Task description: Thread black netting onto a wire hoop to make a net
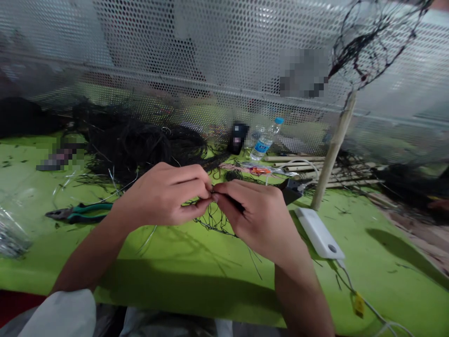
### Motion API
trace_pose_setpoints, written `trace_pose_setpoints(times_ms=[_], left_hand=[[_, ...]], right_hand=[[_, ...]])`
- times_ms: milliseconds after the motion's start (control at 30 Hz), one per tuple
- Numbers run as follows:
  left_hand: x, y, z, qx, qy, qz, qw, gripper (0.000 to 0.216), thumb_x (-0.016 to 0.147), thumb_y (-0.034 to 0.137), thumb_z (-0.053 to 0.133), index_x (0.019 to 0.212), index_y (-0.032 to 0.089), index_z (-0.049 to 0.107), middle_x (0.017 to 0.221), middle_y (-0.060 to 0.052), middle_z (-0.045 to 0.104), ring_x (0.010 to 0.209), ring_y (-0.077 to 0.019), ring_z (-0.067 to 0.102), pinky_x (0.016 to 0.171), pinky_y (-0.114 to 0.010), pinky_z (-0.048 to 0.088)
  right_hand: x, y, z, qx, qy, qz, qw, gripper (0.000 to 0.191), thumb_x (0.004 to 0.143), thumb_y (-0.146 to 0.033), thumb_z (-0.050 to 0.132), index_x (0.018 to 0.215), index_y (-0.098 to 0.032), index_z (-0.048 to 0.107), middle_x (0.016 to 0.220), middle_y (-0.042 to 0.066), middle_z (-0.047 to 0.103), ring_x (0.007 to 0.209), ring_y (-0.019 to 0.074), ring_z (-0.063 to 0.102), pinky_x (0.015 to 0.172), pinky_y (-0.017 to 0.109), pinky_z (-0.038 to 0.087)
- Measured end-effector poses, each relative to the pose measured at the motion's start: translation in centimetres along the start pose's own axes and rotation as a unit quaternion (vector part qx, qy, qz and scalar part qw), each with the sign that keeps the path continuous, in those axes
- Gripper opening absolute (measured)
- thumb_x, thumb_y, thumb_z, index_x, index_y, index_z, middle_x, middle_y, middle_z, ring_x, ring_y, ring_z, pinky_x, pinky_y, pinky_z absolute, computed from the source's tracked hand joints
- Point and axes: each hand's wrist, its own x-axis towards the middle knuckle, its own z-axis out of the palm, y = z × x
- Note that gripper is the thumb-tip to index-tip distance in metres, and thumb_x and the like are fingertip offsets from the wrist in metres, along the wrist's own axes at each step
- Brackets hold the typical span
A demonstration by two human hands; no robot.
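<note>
My left hand (171, 194) and my right hand (254, 210) meet fingertip to fingertip over the middle of the table. Both are closed in a pinch on a dark knotted net (215, 220), whose loose mesh hangs below the fingers. The exact strand between the fingertips is too small to make out. Left of my left hand lie pliers (82, 213) with green and black handles, partly hidden by my wrist. A heap of black fibre (140, 140) lies behind my left hand.
On the green table (168, 271) are a water bottle (264, 140), a white power bank (319, 234) with a cable, and several bamboo sticks (298, 166). An upright bamboo pole (335, 150) carries a dark net (375, 47). A perforated metal screen (224, 61) stands behind.
</note>
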Motion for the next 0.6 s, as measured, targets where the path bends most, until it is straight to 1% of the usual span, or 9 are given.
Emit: trace_pose_setpoints(times_ms=[100, 200, 267, 400, 467, 600], left_hand=[[0.2, 0.3, -0.1, -0.021, 0.007, -0.041, 0.999, 0.008, 0.089, 0.019, 0.070, 0.083, 0.022, 0.066, 0.086, 0.003, 0.076, 0.065, -0.0087, 0.069, 0.053, -0.022, 0.045], [0.4, 0.6, -0.5, -0.044, -0.013, -0.090, 0.995, 0.004, 0.091, 0.020, 0.071, 0.093, 0.024, 0.070, 0.080, 0.005, 0.076, 0.068, -0.0092, 0.072, 0.059, -0.020, 0.050], [0.5, 0.7, -0.8, -0.062, -0.032, -0.115, 0.991, 0.008, 0.092, 0.022, 0.072, 0.100, 0.024, 0.071, 0.081, 0.005, 0.078, 0.072, -0.0103, 0.075, 0.064, -0.018, 0.053], [0.5, 0.5, -1.5, -0.143, -0.056, -0.161, 0.975, 0.008, 0.089, 0.023, 0.078, 0.096, 0.023, 0.074, 0.082, 0.005, 0.080, 0.071, -0.0103, 0.077, 0.067, -0.016, 0.056], [0.6, 0.4, -1.8, -0.163, -0.071, -0.173, 0.969, 0.008, 0.087, 0.022, 0.081, 0.094, 0.023, 0.076, 0.081, 0.006, 0.081, 0.070, -0.0101, 0.077, 0.066, -0.015, 0.056], [0.6, 0.1, -1.9, -0.157, -0.097, -0.168, 0.968, 0.007, 0.086, 0.022, 0.082, 0.092, 0.022, 0.078, 0.080, 0.005, 0.081, 0.069, -0.0102, 0.077, 0.064, -0.015, 0.055]], right_hand=[[-0.1, 0.0, 0.0, -0.009, 0.005, -0.009, 1.000, 0.018, 0.102, -0.016, 0.057, 0.091, -0.018, 0.070, 0.080, 0.002, 0.072, 0.069, 0.0130, 0.064, 0.063, 0.026, 0.041], [-0.1, -0.1, -0.1, -0.031, 0.000, -0.020, 0.999, 0.019, 0.103, -0.017, 0.055, 0.091, -0.017, 0.070, 0.078, 0.002, 0.069, 0.067, 0.0130, 0.062, 0.062, 0.027, 0.041], [-0.1, -0.2, 0.0, -0.047, -0.013, -0.028, 0.998, 0.020, 0.103, -0.017, 0.054, 0.093, -0.015, 0.071, 0.079, 0.003, 0.068, 0.066, 0.0137, 0.061, 0.062, 0.027, 0.041], [0.0, -0.1, 0.3, -0.064, -0.056, -0.029, 0.996, 0.022, 0.104, -0.019, 0.051, 0.100, -0.012, 0.072, 0.079, 0.004, 0.066, 0.066, 0.0149, 0.061, 0.062, 0.029, 0.041], [0.0, -0.1, 0.4, -0.069, -0.075, -0.023, 0.995, 0.023, 0.105, -0.018, 0.050, 0.102, -0.011, 0.072, 0.080, 0.004, 0.067, 0.068, 0.0154, 0.062, 0.063, 0.029, 0.041], [0.1, 0.1, 0.7, -0.072, -0.102, -0.030, 0.992, 0.025, 0.106, -0.018, 0.048, 0.105, -0.011, 0.072, 0.082, 0.005, 0.067, 0.071, 0.0160, 0.064, 0.064, 0.030, 0.041]])
